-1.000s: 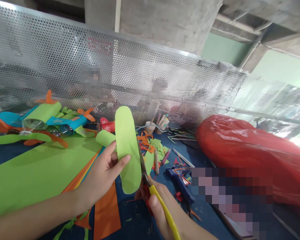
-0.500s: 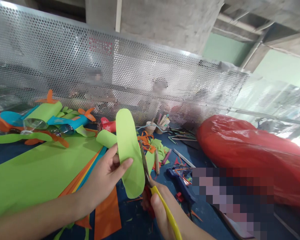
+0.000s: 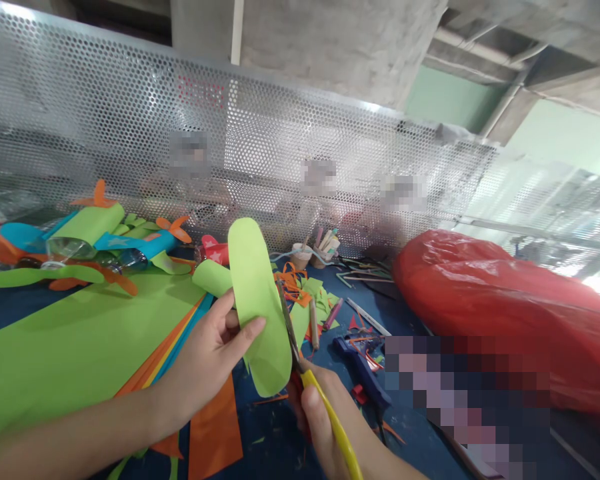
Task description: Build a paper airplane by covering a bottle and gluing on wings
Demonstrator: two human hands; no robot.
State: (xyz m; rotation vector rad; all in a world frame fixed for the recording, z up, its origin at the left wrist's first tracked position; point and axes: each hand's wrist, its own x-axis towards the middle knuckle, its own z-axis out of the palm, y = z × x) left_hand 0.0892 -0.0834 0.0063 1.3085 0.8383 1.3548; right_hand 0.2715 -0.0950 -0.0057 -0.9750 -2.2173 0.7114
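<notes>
Between thumb and fingers, my left hand (image 3: 217, 340) pinches a long green paper piece (image 3: 257, 300) with rounded ends, held up over the table. My right hand (image 3: 325, 407) is closed around the handles of a pair of scissors (image 3: 333, 420), one yellow and one red. Their blades point up and lie along the right edge of the paper; whether they bite into it I cannot tell. Behind my left hand sits a curled green paper piece (image 3: 211, 278). Below the paper, an orange sheet (image 3: 215, 433) lies on the blue table.
A blue glue gun (image 3: 363, 373), green scraps (image 3: 323, 300) and cups of markers (image 3: 326, 248) lie to the right, near a big red plastic bag (image 3: 490, 300). Paper-and-bottle planes (image 3: 87, 227) and a large green sheet (image 3: 80, 340) are at left. Behind stands a perforated metal screen (image 3: 280, 147).
The green paper piece has tilted slightly, its top shifting a little left. The scissors' blades stay beside its right edge, and both hands have barely moved.
</notes>
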